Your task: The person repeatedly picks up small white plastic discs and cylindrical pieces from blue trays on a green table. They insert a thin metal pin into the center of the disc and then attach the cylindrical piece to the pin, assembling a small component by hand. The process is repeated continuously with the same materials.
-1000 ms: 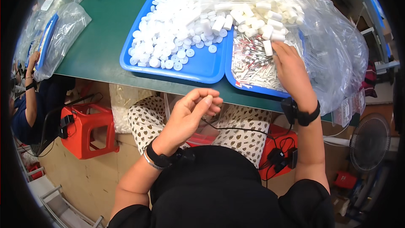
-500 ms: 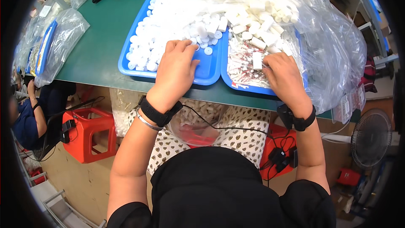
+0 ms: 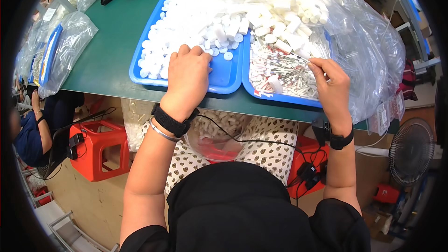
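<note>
Two blue trays (image 3: 227, 78) were noted on the tabletop (image 3: 109, 42). The left hand (image 3: 188, 77) was placed at white discs (image 3: 177, 23) in the left one, its grip hidden and undeterminable; a thin rod (image 3: 301, 57) was held over the right one, pinched in the right hand's (image 3: 334, 84) grip.

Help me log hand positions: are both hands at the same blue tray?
No, the left hand is at the left blue tray, while the right hand is at the right blue tray.

Left hand (image 3: 189, 72) at white discs (image 3: 161, 49), right hand (image 3: 333, 83) pinching thin rod (image 3: 300, 57), blue trays (image 3: 227, 75)
</note>
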Tool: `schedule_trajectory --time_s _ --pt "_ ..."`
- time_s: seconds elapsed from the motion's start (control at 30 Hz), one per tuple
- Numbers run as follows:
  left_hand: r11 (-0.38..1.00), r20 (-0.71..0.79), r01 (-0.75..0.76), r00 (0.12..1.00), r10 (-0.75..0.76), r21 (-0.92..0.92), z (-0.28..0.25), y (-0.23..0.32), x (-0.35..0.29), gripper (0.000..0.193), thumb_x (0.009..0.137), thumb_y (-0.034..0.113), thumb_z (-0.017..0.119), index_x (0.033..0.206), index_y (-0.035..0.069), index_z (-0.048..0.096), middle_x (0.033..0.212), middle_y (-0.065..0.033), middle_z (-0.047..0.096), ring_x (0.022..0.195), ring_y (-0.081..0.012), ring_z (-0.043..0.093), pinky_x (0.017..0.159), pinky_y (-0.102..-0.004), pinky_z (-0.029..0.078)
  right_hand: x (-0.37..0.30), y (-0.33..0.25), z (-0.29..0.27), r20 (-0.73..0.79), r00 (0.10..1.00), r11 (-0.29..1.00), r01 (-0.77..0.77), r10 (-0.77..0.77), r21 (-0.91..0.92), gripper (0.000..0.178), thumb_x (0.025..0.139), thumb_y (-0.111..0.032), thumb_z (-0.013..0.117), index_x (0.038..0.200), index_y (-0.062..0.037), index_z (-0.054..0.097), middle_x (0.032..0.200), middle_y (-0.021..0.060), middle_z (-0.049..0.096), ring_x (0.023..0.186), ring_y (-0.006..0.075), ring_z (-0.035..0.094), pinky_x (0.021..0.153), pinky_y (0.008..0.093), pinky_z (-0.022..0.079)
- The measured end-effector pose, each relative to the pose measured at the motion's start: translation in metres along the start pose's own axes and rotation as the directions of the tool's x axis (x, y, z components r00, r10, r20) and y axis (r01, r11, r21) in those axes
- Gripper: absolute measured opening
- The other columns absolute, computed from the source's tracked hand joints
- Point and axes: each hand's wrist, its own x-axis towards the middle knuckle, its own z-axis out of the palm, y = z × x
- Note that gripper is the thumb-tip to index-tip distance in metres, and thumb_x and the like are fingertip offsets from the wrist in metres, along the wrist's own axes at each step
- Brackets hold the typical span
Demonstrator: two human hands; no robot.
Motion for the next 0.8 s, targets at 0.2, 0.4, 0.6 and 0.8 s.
schedule_trajectory --time_s 0.2,0.4,0.6,0.8 --pt "0.992 -0.133 -0.041 0.991 0.025 -0.118 -0.003 0.001 -0.002 0.018 0.081 0.01 0.071 0.099 0.008 0.071 0.091 -0.0064 0.065 0.09 -0.0246 0.06 0.081 -0.0377 0.045 -0.007 -0.008 -0.002 -0.004 0.995 0.991 -0.097 0.098 0.09 0.006 0.087 -0.005 0.069 0.092 -0.0013 0.069 0.084 0.0064 0.067 0.068 0.0162 0.057 0.064 0.0307 0.047" --pt "0.003 0.343 0.353 0.91 -0.233 -0.936 -0.028 0.039 -0.023 0.023 0.099 0.019 0.061 0.113 0.002 0.067 0.098 -0.0044 0.064 0.087 -0.0132 0.062 0.081 -0.0265 0.049 -0.018 -0.027 -0.009 -0.016 1.0 0.986 -0.022 0.025 0.162 0.006 0.084 -0.002 0.071 0.089 -0.0013 0.069 0.079 0.0074 0.066 0.067 0.0193 0.058 0.061 0.0303 0.044" --pt "-0.798 0.559 0.376 0.827 0.059 -0.471 -0.012 0.056 -0.073 0.035 0.101 0.025 0.058 0.124 -0.002 0.058 0.108 -0.0071 0.064 0.09 -0.011 0.062 0.082 -0.0251 0.052 -0.042 -0.062 0.003 0.174 0.943 0.943 0.24 -0.282 0.231 0.01 0.077 0.003 0.073 0.085 -0.0015 0.068 0.07 0.0075 0.062 0.063 0.0231 0.054 0.058 0.0328 0.041" --pt "-0.809 0.593 0.382 0.804 0.052 -0.446 -0.006 0.055 -0.084 0.036 0.101 0.025 0.058 0.125 -0.002 0.057 0.111 -0.0075 0.063 0.091 -0.0106 0.061 0.083 -0.0254 0.052 -0.045 -0.066 0.007 0.189 0.935 0.945 0.263 -0.299 0.193 0.012 0.076 0.004 0.073 0.084 -0.0021 0.066 0.07 0.0062 0.06 0.062 0.0232 0.051 0.057 0.0346 0.039"
